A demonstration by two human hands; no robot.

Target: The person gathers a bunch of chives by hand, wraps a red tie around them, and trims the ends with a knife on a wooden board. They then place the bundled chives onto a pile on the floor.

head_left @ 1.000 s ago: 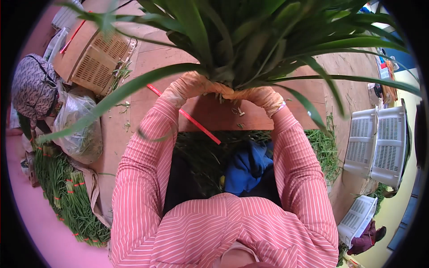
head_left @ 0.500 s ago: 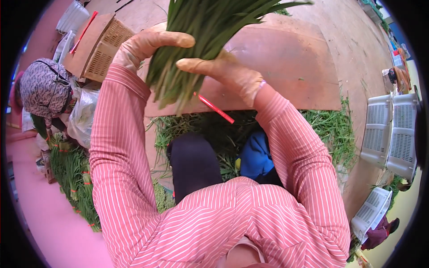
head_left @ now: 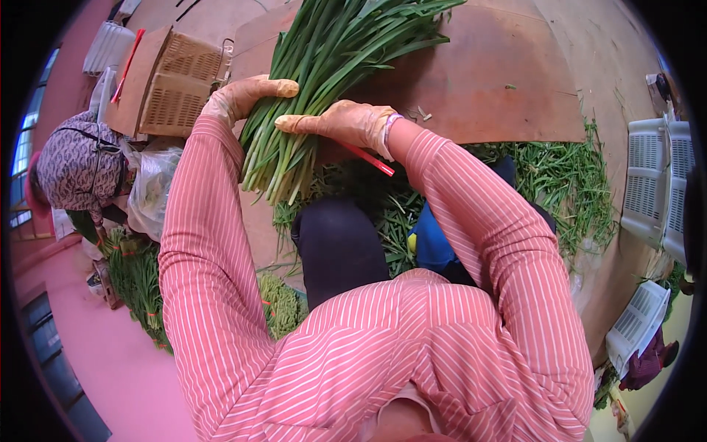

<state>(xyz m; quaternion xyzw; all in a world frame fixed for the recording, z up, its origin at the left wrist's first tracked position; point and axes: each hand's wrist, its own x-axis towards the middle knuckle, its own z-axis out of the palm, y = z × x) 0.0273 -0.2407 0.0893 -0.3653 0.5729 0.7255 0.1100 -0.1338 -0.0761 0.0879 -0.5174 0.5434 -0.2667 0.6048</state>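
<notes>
A thick bunch of garlic chives (head_left: 331, 62) slants across the top of my view, pale cut stems toward me and dark leaf tips away. My gloved left hand (head_left: 247, 97) is wrapped round its left side, thumb across the stems. From the right, my gloved right hand (head_left: 342, 124) clasps the same bunch, its thumb also lying over the stems; the other fingers of both hands are hidden behind it. A red strip (head_left: 374, 161) pokes out just below my right hand. The bunch hangs over the near edge of a reddish-brown board (head_left: 508, 81).
Loose green trimmings (head_left: 560, 173) lie along the board's near edge and around my knees. Bundled greens (head_left: 280, 306) sit by my left leg. At left, a co-worker (head_left: 77, 158) bends over tied bundles (head_left: 136, 276) near a tan crate (head_left: 184, 88). White crates (head_left: 648, 184) stand at right.
The bunch has come lower and to the left between my hands, its stem ends nearer my knees. My view has shifted slightly. Both hands keep their hold.
</notes>
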